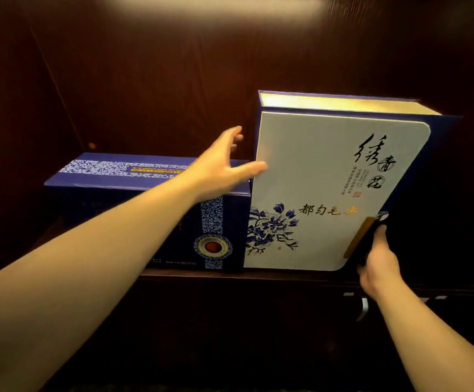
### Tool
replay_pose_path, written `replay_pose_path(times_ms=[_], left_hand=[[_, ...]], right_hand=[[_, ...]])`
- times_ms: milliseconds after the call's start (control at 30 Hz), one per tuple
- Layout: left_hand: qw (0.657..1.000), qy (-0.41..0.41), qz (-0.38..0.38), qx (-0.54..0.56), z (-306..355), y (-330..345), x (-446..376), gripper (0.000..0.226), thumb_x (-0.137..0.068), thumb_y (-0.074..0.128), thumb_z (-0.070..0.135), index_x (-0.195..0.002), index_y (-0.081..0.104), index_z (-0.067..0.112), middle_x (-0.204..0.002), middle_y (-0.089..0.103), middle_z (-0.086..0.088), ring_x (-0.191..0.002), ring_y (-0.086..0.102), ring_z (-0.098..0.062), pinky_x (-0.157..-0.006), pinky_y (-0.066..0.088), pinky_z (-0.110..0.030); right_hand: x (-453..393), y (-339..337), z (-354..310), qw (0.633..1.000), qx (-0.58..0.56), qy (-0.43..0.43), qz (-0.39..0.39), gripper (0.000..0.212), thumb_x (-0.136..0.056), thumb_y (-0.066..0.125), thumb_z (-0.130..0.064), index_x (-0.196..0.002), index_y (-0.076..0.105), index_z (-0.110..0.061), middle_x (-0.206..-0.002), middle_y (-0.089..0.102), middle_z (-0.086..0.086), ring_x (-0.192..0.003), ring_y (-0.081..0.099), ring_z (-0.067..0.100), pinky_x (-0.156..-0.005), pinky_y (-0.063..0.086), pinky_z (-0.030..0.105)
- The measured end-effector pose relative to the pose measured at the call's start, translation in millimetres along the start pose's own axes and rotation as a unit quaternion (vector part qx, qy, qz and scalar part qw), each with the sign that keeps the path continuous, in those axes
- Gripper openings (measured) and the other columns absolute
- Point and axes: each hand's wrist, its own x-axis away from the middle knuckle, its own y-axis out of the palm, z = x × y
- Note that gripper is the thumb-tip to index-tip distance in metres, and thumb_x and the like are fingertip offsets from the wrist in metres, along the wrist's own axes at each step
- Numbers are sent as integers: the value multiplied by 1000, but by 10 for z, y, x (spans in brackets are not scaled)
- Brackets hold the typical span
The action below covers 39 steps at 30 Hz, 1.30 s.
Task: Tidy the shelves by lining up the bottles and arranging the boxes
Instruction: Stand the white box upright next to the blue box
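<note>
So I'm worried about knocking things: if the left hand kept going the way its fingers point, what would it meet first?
Probably the back panel. The left hand reaches over the blue box, fingers pointing beside the white box, thumb at its edge. Depth is unclear.

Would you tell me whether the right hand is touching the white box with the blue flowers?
Touching. The head view shows the right hand gripping the lower right edge of the white box, fingers wrapped over its dark spine by the gold strip.
</note>
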Motion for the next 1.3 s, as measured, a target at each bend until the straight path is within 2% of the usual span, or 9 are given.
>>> replay_pose_path(times_ms=[100, 233, 467, 633, 767, 900, 1033, 1167, 1300], left_hand=[[996, -26, -78, 31, 24, 133, -187, 112, -72, 79, 59, -158, 14, 28, -157, 37, 5, -134, 41, -8, -104, 34, -26], [994, -23, -82, 61, -21, 135, -243, 110, -67, 82, 59, -154, 21, 32, -136, 50, 15, -104, 52, 15, -82, 45, -10], [991, -30, -106, 80, -30, 125, -244, 107, -71, 81, 54, -155, 18, 34, -149, 45, 4, -126, 50, -14, -97, 46, -32], [991, -29, -106, 75, -38, 122, -241, 104, -74, 80, 52, -155, 17, 33, -151, 44, 4, -126, 48, -11, -95, 44, -29], [992, -33, -102, 70, -35, 122, -253, 108, -70, 80, 57, -155, 18, 33, -152, 44, 4, -130, 47, -13, -107, 41, -40], [993, -46, -85, 60, -43, 73, -176, 124, -59, 78, 70, -158, 12, 35, -157, 38, 7, -137, 41, -11, -113, 33, -42], [997, -1, 49, -61, -246, -210, 96, 104, -74, 55, 78, -155, 25, 21, -154, 42, 0, -140, 36, -16, -109, 27, -33], [908, 0, 310, -281, -911, -878, 534, 69, -84, 50, 55, -129, 58, 2, -126, 63, -22, -119, 53, -40, -99, 37, -48], [885, -191, 407, -118, -1640, -1150, 1090, 80, -84, 51, 55, -143, 37, 3, -143, 40, -25, -129, 39, -41, -106, 27, -42]], right_hand=[[-31, 17, 35, 1000, 18, 4, 12, 75, -92, 41, -71, -154, 34, -28, -152, 46, -2, -142, 38, 25, -115, 27, 48], [-39, 38, 73, 1000, 13, -13, 13, 69, -94, 38, -68, -152, 36, -30, -131, 51, -12, -136, 42, 22, -97, 34, 38], [-24, 38, 73, 1000, 16, -11, 18, 76, -90, 37, -72, -153, 34, -30, -144, 51, -6, -138, 42, 23, -94, 32, 35], [25, 41, 72, 999, 22, -13, 24, 86, -83, 38, -77, -154, 32, -29, -151, 47, -1, -125, 45, 15, -91, 32, 33], [42, 59, 53, 999, 26, -19, 29, 79, -90, 36, -73, -155, 32, -28, -151, 46, 0, -137, 42, 22, -94, 32, 34], [84, 54, 38, 998, 36, -47, 28, 65, -97, 36, -66, -152, 32, -32, -130, 53, -9, -123, 45, 19, -96, 33, 39], [120, 20, 23, 996, 55, -70, 23, 61, -97, 40, -63, -150, 33, -34, -125, 49, -10, -119, 41, 15, -95, 31, 41], [132, -35, 26, 995, 70, -76, 5, 61, -97, 42, -62, -152, 31, -36, -137, 45, -9, -130, 36, 15, -103, 28, 41], [151, -55, 26, 995, 67, -76, -14, 62, -97, 45, -58, -153, 28, -37, -152, 38, -7, -145, 28, 21, -109, 23, 47]])
